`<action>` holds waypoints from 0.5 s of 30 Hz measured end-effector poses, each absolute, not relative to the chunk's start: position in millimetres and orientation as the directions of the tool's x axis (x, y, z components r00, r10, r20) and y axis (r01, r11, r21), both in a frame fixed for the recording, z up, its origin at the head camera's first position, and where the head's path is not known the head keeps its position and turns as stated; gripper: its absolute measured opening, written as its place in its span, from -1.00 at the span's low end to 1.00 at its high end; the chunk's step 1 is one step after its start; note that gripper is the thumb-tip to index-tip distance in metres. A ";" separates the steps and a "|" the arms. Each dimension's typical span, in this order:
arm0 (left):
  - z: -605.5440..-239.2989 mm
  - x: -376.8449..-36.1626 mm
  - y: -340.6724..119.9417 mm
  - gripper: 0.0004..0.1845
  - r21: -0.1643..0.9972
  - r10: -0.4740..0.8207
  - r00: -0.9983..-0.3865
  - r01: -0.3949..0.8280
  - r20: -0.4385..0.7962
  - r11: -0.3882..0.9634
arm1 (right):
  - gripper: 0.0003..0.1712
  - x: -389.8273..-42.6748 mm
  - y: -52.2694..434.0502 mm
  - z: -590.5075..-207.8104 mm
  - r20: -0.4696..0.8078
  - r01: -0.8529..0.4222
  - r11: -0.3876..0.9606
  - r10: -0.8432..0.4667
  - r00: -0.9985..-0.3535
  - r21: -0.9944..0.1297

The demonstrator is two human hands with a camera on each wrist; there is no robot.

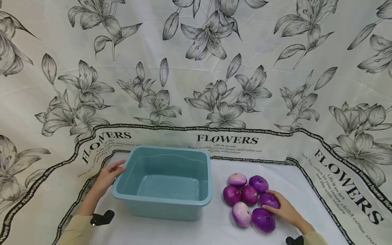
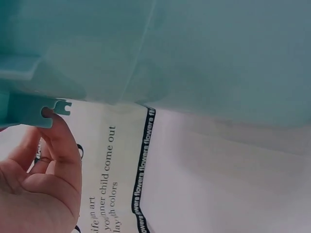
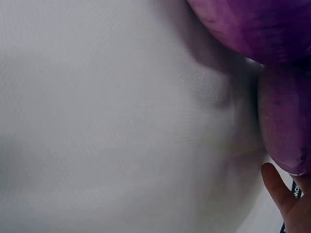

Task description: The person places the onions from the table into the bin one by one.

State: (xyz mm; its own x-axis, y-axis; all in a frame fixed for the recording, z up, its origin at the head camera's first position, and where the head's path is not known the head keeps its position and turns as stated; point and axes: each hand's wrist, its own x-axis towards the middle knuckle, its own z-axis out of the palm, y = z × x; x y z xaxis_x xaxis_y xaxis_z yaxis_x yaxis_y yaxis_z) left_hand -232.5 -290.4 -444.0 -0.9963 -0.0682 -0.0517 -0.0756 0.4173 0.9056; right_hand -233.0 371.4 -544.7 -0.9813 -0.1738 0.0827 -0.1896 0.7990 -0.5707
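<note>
— What sort of place is this?

— It looks like a staged recording corner rather than a lived-in room. A flower-print cloth [image 1: 196,68] fills the whole view as a backdrop, and the same cloth runs down over the tabletop [image 1: 214,228].

— Anything that says kitchen or shop?

— Only props. A teal plastic basin [image 1: 165,182] stands on the tabletop, and just to the right of the basin lies a cluster of purple onions [image 1: 249,200]. Behind the basin the cloth reads "FLOWERS" — no wall, shelf or furniture shows past it.
</note>
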 end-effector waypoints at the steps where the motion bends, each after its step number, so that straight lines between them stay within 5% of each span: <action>1: -443.9 -232.6 -290.0 -0.36 0.907 -0.071 -0.996 -0.080 -0.055 0.413 | -0.16 -233.3 371.8 -545.1 0.088 -0.193 0.798 -0.175 -0.981 -0.571; 15: -442.5 -233.1 -289.0 -0.39 0.908 -0.094 -0.993 -0.099 -0.066 0.407 | -0.13 -234.6 370.3 -546.1 0.181 -0.234 0.816 -0.161 -0.970 -0.528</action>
State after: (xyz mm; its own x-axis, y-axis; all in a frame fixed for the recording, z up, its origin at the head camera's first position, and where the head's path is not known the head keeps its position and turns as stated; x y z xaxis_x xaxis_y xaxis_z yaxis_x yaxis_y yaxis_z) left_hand -233.1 -289.0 -442.5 -0.9934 -0.0938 -0.0657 -0.0985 0.4074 0.9079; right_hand -234.6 370.3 -546.1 -0.9701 -0.1613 0.1812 -0.2344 0.8162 -0.5281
